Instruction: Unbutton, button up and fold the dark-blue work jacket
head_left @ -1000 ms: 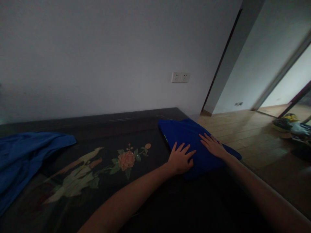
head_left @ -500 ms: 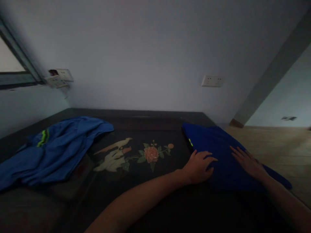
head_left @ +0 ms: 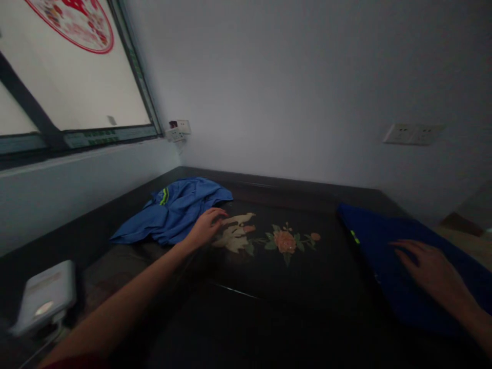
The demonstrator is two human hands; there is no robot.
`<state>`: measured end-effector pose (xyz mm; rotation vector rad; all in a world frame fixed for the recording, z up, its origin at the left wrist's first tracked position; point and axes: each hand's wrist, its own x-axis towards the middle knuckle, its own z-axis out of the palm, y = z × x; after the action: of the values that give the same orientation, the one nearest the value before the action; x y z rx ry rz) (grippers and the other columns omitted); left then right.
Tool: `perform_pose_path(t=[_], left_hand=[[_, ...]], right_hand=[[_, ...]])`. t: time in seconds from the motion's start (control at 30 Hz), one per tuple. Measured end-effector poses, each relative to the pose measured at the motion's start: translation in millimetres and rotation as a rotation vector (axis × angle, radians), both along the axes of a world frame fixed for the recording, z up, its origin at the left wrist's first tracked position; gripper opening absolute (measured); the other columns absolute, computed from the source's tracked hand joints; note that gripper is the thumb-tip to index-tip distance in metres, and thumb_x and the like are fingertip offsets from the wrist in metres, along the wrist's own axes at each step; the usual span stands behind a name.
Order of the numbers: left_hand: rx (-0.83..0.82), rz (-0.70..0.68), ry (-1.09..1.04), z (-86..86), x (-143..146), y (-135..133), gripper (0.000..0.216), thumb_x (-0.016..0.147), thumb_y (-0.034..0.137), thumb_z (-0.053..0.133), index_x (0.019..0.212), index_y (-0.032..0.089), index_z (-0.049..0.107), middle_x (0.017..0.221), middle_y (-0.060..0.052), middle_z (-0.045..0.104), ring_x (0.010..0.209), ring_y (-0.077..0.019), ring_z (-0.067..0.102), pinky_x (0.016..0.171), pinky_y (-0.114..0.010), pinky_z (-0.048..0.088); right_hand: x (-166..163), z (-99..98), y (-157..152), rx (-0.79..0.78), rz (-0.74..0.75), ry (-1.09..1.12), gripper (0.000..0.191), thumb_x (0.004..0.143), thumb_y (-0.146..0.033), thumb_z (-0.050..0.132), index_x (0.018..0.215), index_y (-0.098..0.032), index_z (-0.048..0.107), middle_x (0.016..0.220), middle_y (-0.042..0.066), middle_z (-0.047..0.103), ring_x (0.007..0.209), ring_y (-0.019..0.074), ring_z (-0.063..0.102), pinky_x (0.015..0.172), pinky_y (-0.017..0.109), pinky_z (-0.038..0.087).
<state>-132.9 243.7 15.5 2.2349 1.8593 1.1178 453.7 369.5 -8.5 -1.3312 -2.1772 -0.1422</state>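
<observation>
A crumpled blue garment (head_left: pixel 175 210) with a yellow-green stripe lies at the far left of the dark table (head_left: pixel 269 318). My left hand (head_left: pixel 205 226) reaches out beside its right edge, fingers loosely spread, holding nothing. A folded dark blue garment (head_left: pixel 384 251) lies at the table's right side. On it my right hand (head_left: pixel 430 269) rests flat with fingers apart.
A bird and flower picture (head_left: pixel 265 237) decorates the tabletop's middle. A white box-like device (head_left: pixel 44 294) sits at the near left corner. A window (head_left: pixel 57 72) is on the left wall, and wall sockets (head_left: pixel 413 133) are on the back wall.
My left hand left the folded garment and swung left across the table to the crumpled blue garment. The view turned left. My right hand stayed on the folded garment.
</observation>
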Motion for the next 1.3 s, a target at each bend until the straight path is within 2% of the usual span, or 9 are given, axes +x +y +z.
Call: perform_pose_path(t=[0.13, 0.23, 0.33, 0.47, 0.63, 0.8, 0.93, 1.07, 1.3], left_hand=[[-0.041, 0.331, 0.049, -7.1, -95.6, -28.8, 0.028, 0.081, 0.022, 0.044, 0.102, 0.018, 0.063, 0.11, -0.01, 0.064, 0.108, -0.025, 0.057, 0.1, -0.041, 0.042], [-0.053, 0.514, 0.042, -14.3, -140.3, -46.8, 0.029, 0.079, 0.02, 0.044, 0.101, 0.018, 0.064, 0.109, -0.015, 0.064, 0.109, -0.0294, 0.057, 0.1, -0.042, 0.041], [-0.074, 0.636, 0.054, -23.6, -161.2, -57.2, 0.031, 0.08, 0.019, 0.045, 0.104, 0.019, 0.064, 0.112, -0.015, 0.063, 0.112, -0.0289, 0.055, 0.101, -0.039, 0.04], [-0.116, 0.764, 0.106, -32.7, -173.0, -59.3, 0.033, 0.084, 0.024, 0.048, 0.114, 0.02, 0.061, 0.126, -0.01, 0.057, 0.121, -0.0274, 0.049, 0.107, -0.037, 0.033], [-0.187, 0.841, 0.118, -39.5, -188.8, -49.7, 0.049, 0.089, 0.038, 0.05, 0.134, 0.02, 0.046, 0.143, -0.01, 0.042, 0.131, -0.0294, 0.038, 0.109, -0.044, 0.028], [-0.301, 0.922, 0.109, -57.7, -194.4, -37.7, 0.065, 0.088, 0.051, 0.047, 0.145, 0.023, 0.031, 0.149, -0.017, 0.032, 0.132, -0.0409, 0.033, 0.101, -0.06, 0.03], [-0.344, 0.896, 0.147, -65.3, -191.5, -34.7, 0.048, 0.088, 0.042, 0.05, 0.134, 0.029, 0.048, 0.145, -0.01, 0.042, 0.133, -0.0368, 0.035, 0.106, -0.058, 0.024], [-0.341, 0.853, 0.155, -58.6, -186.9, -36.7, 0.039, 0.088, 0.025, 0.047, 0.126, 0.023, 0.056, 0.138, -0.008, 0.051, 0.127, -0.0256, 0.045, 0.106, -0.04, 0.033], [-0.345, 0.884, 0.089, -41.3, -165.7, -47.3, 0.04, 0.09, 0.02, 0.038, 0.125, 0.02, 0.056, 0.118, -0.012, 0.065, 0.104, -0.0267, 0.062, 0.087, -0.037, 0.047]], right_hand=[[-134.4, 20.8, -33.6, -0.095, 0.257, 0.011, 0.031, 0.088, -0.039, 0.041, 0.097, -0.022, 0.066, 0.105, 0.01, 0.067, 0.102, 0.0275, 0.061, 0.094, 0.049, 0.043], [-239.3, 29.3, -59.6, -0.204, 0.448, 0.057, 0.026, 0.089, -0.028, 0.043, 0.097, -0.021, 0.066, 0.104, 0.008, 0.068, 0.102, 0.0232, 0.061, 0.092, 0.042, 0.045], [-336.5, 28.8, -74.4, -0.298, 0.627, 0.087, 0.023, 0.088, -0.021, 0.047, 0.102, -0.019, 0.066, 0.107, 0.008, 0.067, 0.103, 0.0212, 0.059, 0.092, 0.037, 0.044], [-448.4, 17.3, -78.8, -0.398, 0.717, 0.109, 0.024, 0.084, -0.015, 0.054, 0.105, -0.018, 0.064, 0.108, 0.007, 0.066, 0.104, 0.0188, 0.059, 0.095, 0.033, 0.041], [-545.5, -4.5, -75.3, -0.437, 0.721, 0.083, 0.05, 0.08, -0.027, 0.066, 0.126, -0.015, 0.053, 0.13, 0.013, 0.053, 0.122, 0.0222, 0.047, 0.101, 0.034, 0.036], [-593.2, -23.9, -74.1, -0.454, 0.699, 0.02, 0.082, 0.075, -0.042, 0.07, 0.143, -0.014, 0.034, 0.148, 0.021, 0.03, 0.137, 0.0327, 0.027, 0.106, 0.045, 0.028], [-606.2, -29.6, -76.5, -0.419, 0.669, -0.045, 0.058, 0.084, -0.037, 0.061, 0.136, -0.016, 0.046, 0.144, 0.019, 0.039, 0.135, 0.0316, 0.03, 0.107, 0.046, 0.027], [-605.9, -24.3, -84.0, -0.358, 0.632, -0.102, 0.034, 0.089, -0.023, 0.052, 0.122, -0.02, 0.058, 0.135, 0.013, 0.051, 0.13, 0.026, 0.039, 0.105, 0.042, 0.031], [-579.6, -2.2, -95.0, -0.311, 0.602, -0.212, 0.037, 0.092, -0.01, 0.032, 0.111, -0.02, 0.062, 0.109, 0.013, 0.067, 0.103, 0.0233, 0.062, 0.085, 0.035, 0.046]])
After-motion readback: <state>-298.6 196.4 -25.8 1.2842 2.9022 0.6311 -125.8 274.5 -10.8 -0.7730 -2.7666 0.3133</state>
